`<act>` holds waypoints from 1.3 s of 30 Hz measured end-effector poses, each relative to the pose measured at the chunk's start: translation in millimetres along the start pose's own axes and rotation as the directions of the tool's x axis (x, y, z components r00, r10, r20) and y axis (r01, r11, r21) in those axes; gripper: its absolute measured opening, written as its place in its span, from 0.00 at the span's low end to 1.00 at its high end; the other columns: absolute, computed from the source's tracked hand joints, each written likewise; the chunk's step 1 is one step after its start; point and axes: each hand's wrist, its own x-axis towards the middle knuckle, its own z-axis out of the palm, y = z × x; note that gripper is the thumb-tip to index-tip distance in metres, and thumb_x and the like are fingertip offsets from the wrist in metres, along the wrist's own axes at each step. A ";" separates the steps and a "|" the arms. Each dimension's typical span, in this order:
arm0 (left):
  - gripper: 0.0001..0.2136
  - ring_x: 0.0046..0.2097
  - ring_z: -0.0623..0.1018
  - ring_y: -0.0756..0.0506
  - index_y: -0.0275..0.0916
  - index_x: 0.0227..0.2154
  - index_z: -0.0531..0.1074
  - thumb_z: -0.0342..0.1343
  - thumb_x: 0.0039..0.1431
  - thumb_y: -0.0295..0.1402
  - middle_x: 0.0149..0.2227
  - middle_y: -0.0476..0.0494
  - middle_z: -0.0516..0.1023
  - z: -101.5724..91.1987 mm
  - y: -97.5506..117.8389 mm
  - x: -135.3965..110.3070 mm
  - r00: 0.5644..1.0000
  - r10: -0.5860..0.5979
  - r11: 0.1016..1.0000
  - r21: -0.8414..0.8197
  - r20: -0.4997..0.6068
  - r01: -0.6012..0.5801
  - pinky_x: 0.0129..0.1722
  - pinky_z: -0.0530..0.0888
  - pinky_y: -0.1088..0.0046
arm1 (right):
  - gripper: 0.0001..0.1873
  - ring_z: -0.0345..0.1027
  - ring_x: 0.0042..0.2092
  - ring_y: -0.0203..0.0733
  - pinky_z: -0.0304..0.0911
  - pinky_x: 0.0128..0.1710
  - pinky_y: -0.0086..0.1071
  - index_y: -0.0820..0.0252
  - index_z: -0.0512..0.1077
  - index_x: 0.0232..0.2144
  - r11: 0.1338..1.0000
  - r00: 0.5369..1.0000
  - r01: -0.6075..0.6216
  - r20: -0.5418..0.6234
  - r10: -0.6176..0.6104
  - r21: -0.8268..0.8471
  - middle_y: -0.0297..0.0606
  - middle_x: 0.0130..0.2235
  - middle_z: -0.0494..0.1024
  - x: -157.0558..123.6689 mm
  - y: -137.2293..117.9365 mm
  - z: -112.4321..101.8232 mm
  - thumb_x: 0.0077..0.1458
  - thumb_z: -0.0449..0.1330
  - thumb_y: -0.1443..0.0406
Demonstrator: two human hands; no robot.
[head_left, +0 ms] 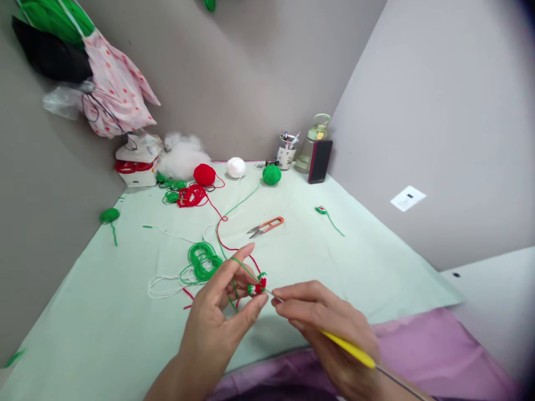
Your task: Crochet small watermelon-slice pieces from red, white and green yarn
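My left hand [225, 306] pinches a small crochet piece [258, 286] in red, white and green between thumb and fingers. A strand of green yarn runs over its raised index finger down to the piece. In my right hand [330, 323] is a crochet hook [349, 348] with a yellow grip, its thin metal tip reaching the crochet piece. Red yarn [225, 239] trails from the piece back across the table. Loose loops of green yarn [204, 260] and white yarn [161, 285] lie just beyond my left hand.
Orange thread snips [267, 226] lie mid-table. At the back stand a red yarn ball [204, 174], a white one [236, 167], a green one [271, 175], white stuffing [184, 156], a pen cup [286, 153], a bottle [306, 150] and a phone [320, 161]. A small crocheted piece [321, 210] lies right.
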 end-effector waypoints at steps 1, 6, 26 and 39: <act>0.22 0.36 0.83 0.49 0.45 0.57 0.80 0.67 0.59 0.31 0.34 0.51 0.83 0.3 -1.2 -1.0 1.000 0.000 1.000 0.010 0.000 0.000 0.38 0.82 0.78 | 0.13 0.85 0.42 0.36 0.79 0.42 0.21 0.57 0.81 0.48 1.000 1.000 -0.001 0.012 0.001 0.000 0.43 0.46 0.86 -0.6 -0.6 -0.4 0.69 0.61 0.74; 0.24 0.36 0.81 0.51 0.47 0.59 0.78 0.63 0.60 0.24 0.34 0.54 0.80 4.2 -6.3 -2.5 0.988 0.153 0.970 0.196 -0.031 -0.144 0.45 0.80 0.78 | 0.14 0.85 0.41 0.36 0.79 0.40 0.21 0.56 0.82 0.49 1.000 1.000 -0.004 -0.005 0.004 -0.015 0.43 0.46 0.87 -1.9 0.1 0.1 0.68 0.61 0.75; 0.20 0.32 0.82 0.54 0.43 0.51 0.81 0.62 0.56 0.20 0.33 0.56 0.84 -1.8 -9.9 0.8 0.929 0.367 0.884 0.290 0.056 -0.366 0.41 0.79 0.85 | 0.08 0.82 0.34 0.36 0.76 0.38 0.24 0.55 0.89 0.36 0.533 0.802 -0.494 0.124 0.584 0.687 0.37 0.32 0.86 7.0 11.4 1.2 0.64 0.70 0.60; 0.21 0.35 0.80 0.52 0.49 0.54 0.81 0.68 0.58 0.28 0.32 0.56 0.81 2.8 -10.8 1.0 0.999 -0.047 0.998 -0.052 0.014 0.048 0.37 0.78 0.82 | 0.07 0.82 0.35 0.35 0.77 0.40 0.25 0.51 0.89 0.39 0.596 0.838 -0.382 -0.006 0.546 0.706 0.36 0.36 0.88 3.9 10.0 9.3 0.65 0.70 0.60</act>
